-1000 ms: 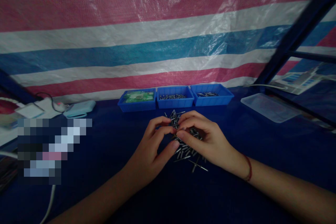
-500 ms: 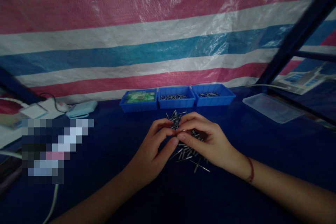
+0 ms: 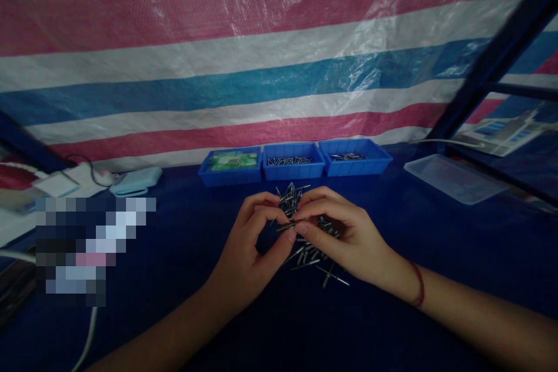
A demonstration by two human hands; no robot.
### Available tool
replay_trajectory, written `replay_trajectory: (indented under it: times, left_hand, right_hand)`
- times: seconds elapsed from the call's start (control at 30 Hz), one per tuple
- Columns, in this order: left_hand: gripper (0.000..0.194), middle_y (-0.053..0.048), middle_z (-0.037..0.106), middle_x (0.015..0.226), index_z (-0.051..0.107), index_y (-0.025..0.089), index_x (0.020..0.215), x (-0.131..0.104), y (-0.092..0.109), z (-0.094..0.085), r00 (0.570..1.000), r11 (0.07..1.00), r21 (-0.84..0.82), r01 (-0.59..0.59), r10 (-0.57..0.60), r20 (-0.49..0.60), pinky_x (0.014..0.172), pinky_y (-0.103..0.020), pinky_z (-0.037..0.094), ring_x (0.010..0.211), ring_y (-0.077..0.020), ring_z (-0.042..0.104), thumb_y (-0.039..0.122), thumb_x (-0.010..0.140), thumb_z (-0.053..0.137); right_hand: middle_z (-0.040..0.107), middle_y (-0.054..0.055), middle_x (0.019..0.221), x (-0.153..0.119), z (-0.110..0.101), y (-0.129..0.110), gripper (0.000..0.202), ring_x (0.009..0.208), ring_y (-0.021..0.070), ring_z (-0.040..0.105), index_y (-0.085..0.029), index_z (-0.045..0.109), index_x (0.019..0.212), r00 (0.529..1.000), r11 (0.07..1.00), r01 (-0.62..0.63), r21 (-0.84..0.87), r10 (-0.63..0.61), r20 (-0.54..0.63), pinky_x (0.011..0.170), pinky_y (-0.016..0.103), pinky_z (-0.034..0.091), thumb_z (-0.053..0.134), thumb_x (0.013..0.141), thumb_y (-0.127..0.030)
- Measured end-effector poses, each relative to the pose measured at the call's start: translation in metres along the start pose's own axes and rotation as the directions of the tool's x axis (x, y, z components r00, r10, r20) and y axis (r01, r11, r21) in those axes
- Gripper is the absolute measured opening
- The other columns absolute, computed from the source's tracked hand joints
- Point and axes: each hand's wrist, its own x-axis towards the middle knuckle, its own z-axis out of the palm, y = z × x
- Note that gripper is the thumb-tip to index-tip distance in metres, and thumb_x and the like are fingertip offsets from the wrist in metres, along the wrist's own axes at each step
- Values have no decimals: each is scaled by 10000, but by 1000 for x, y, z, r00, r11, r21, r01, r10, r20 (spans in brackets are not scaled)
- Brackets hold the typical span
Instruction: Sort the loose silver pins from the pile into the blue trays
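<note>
My left hand (image 3: 248, 244) and my right hand (image 3: 349, 232) meet at the fingertips over a pile of thin metal pins (image 3: 311, 253) on the dark blue table. Between the fingertips is a small metal pin (image 3: 285, 226), lying roughly sideways. My right thumb and fingers pinch its right end. My left thumb and index finger are at its left part, closed around it. Part of the pile is hidden under my right hand.
Behind the hands stand three blue bins: the left (image 3: 231, 174) with green-white packets, the middle (image 3: 293, 172) and right (image 3: 357, 167) with metal pins. A clear plastic lid (image 3: 455, 179) lies right; a light blue object (image 3: 137, 179) and white cable (image 3: 90, 331) are left.
My left index finger has lifted slightly and moved left, so more of the small pin shows between the fingertips. My right hand is nearly unmoved.
</note>
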Motion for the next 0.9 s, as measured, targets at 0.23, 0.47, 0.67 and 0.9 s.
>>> replay_trajectory:
  times: [0.23,0.47,0.67,0.9]
  left_hand:
    - [89,-50,459,1090,504,224,903,0,4,-3,997,997,53,-53,56,-59,951,-388,396,1078,-193,478,174,838,539]
    - [42,-48,466,1082,500,221,863,-1,3,-3,997,998,49,-42,45,-56,940,-397,401,1068,-198,481,195,848,529]
    - [51,-51,476,1098,490,226,908,1,-6,-2,999,999,33,22,-21,-29,881,-388,422,1045,-200,489,212,864,512]
    - [130,-55,494,1103,505,239,1012,4,-14,2,997,997,32,70,-71,15,807,-366,445,1019,-197,507,224,885,486]
  right_hand:
    - [578,41,917,-1,0,1,92,819,141,582,-203,626,897,999,1000,3,-12,-3,46,699,309,493,596,815,-175]
    - [584,40,911,-1,2,-1,113,865,153,573,-216,619,919,993,998,61,-35,-57,107,747,334,490,543,849,-171]
    - [600,37,862,13,-20,10,106,834,165,579,-213,611,829,996,958,43,-283,-62,-57,749,341,483,511,862,-200]
    - [609,119,906,37,-95,84,207,861,265,557,-169,665,842,938,539,-226,-812,-104,-330,756,443,446,519,836,-316]
